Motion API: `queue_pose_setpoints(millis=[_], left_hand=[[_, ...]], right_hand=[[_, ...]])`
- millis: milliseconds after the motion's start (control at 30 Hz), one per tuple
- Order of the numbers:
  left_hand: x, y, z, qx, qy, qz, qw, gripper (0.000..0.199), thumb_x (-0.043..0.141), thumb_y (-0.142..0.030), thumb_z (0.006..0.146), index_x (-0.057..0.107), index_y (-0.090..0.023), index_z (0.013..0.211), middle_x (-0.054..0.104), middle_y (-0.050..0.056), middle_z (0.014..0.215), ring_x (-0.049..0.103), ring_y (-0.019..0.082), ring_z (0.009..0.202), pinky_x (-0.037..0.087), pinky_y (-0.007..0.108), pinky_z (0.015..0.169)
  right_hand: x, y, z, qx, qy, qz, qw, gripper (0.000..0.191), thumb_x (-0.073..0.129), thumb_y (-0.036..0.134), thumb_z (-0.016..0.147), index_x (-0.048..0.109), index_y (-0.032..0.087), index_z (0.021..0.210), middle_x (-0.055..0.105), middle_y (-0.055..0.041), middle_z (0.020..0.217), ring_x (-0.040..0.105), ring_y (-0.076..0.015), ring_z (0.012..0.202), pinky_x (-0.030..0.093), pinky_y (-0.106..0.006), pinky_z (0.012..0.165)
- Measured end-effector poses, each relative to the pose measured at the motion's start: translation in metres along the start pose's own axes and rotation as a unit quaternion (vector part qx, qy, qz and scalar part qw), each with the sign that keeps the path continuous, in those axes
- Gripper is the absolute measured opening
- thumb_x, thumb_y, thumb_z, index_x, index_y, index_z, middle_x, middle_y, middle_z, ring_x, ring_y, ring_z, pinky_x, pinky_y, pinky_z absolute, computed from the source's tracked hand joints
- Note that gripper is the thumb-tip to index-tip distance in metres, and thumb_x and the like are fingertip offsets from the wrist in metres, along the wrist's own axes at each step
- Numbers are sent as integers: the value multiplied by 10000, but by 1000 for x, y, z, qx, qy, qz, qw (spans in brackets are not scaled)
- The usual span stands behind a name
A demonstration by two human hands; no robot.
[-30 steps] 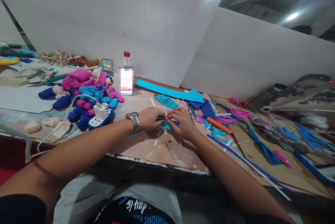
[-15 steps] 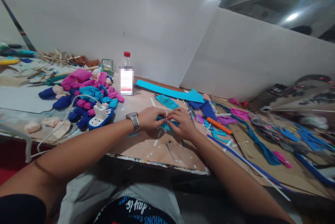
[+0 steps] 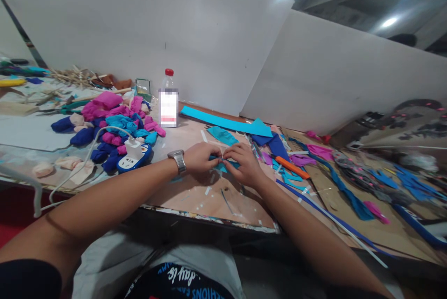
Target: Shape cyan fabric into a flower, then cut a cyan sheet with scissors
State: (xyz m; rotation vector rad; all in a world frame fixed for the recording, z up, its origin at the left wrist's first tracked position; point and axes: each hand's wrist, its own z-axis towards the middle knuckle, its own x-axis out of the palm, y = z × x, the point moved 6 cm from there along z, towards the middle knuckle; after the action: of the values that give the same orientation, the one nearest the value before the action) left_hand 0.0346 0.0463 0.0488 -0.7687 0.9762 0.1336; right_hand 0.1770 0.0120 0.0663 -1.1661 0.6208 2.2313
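"Where's the blue piece [image 3: 222,167]?"
"Between the left hand [image 3: 201,157] and the right hand [image 3: 245,164], at their meeting fingertips, part of it showing below the thumbs."
"Are both gripping?"
"Both pinch it, thumb against fingers; whether it touches the tabletop [image 3: 188,199], I can't tell."

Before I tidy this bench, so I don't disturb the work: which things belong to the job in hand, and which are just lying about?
In the job:
- blue piece, pinched in the left hand, the right hand close against it
- perhaps the similar blue scrap behind

Seemingly just lying about:
- bottle
- power socket
- sticks
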Motion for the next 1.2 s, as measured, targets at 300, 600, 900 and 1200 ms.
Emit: queue_pose_setpoints(millis=[300,600,900,1200], left_hand=[[-3,1,1,-28,1,-22,999,239,606,-377,914,738,-181,880,728,32,815,597,162,727,340,283,649],[-9,5,1,-92,-2,-83,992,211,687,-368,864,733,-171,804,710,15,697,598,148,644,355,275,623],[-10,1,0,-51,-22,-99,994,188,687,-360,873,763,-189,898,761,25,853,644,158,759,413,273,701],[-11,7,3,-76,-20,-97,992,300,653,-422,905,784,-161,838,743,34,743,613,145,670,383,265,639]], right_hand=[[-4,-4,-1,23,-31,0,999,49,622,261,928,664,237,920,738,-57,955,606,-263,981,412,-464,928],[-9,-5,-1,43,-63,0,997,71,602,272,943,654,237,909,732,-57,945,606,-260,962,409,-451,915],[-5,-7,-1,51,-42,9,998,94,602,300,941,660,240,899,719,-61,921,596,-267,966,413,-457,917],[-4,-7,-1,52,-36,6,998,93,594,289,940,659,233,902,722,-57,914,594,-264,968,398,-461,934]])
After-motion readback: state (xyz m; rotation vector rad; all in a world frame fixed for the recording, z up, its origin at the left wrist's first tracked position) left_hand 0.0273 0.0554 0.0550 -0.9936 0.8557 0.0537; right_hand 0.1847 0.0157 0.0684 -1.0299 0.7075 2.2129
